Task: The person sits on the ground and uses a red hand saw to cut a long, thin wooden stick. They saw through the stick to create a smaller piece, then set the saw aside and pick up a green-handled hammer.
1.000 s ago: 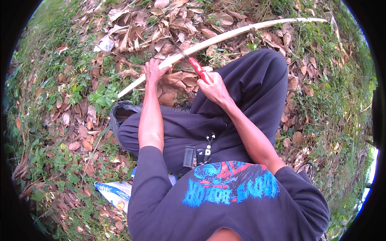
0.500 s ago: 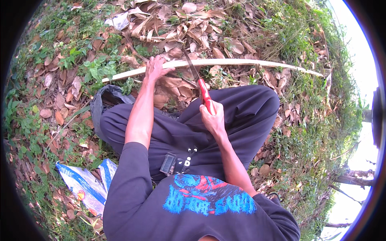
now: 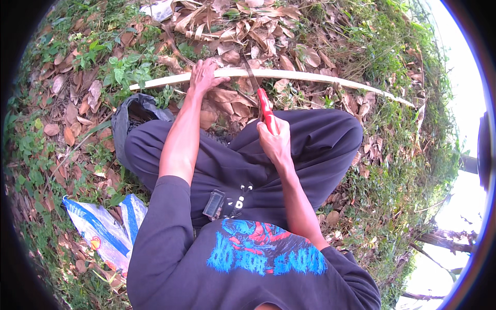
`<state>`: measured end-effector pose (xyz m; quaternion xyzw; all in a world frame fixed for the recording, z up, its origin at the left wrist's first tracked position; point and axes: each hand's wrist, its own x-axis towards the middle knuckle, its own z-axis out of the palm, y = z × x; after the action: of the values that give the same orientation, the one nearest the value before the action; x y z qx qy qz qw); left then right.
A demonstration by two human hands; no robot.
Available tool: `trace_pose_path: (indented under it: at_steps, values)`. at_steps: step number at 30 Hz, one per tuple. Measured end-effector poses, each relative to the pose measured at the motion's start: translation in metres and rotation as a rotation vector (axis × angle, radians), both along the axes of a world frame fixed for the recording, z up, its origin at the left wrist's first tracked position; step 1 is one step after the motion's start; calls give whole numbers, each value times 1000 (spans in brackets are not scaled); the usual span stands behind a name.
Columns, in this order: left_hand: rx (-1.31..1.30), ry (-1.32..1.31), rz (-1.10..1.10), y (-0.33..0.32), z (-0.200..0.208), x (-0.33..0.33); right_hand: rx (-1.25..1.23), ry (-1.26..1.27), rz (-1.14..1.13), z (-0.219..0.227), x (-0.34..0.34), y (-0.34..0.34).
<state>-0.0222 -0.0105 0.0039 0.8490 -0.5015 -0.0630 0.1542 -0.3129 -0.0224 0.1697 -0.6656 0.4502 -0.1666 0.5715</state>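
A long, pale, slightly curved wooden strip (image 3: 320, 78) lies crosswise in front of my folded legs, over dry leaves. My left hand (image 3: 204, 80) bears down on it left of its middle, fingers over the far edge and thumb along the near side. In my right hand (image 3: 275, 142) is the red handle of a hand saw (image 3: 265, 106), gripped in closed fingers. Its narrow dark blade crosses the strip just right of my left hand, the tip pointing away from me. How deep any cut goes is too small to see.
A dark plastic bag (image 3: 135, 111) sits beside my left knee. Farther back on the left lies a white and blue sack (image 3: 98, 222). Leaf litter (image 3: 222, 28) and low green plants surround me. A small black device (image 3: 213, 204) rests on my lap.
The saw has slid forward across the strip, its handle now closer to the wood. My left hand keeps its place on the strip. The whole view has shifted slightly.
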Motion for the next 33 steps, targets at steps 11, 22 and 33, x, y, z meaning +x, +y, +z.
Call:
trace_pose_path:
  at_steps: [11,22,33]
  values:
    - [66,51,-4,-1,0,-1,3,-41,28,-3,-49,38]
    - [78,84,-4,0,6,-4,-19,-33,56,-23,-18,5]
    - [74,93,-4,-5,6,1,33,-54,-13,-28,-2,-14]
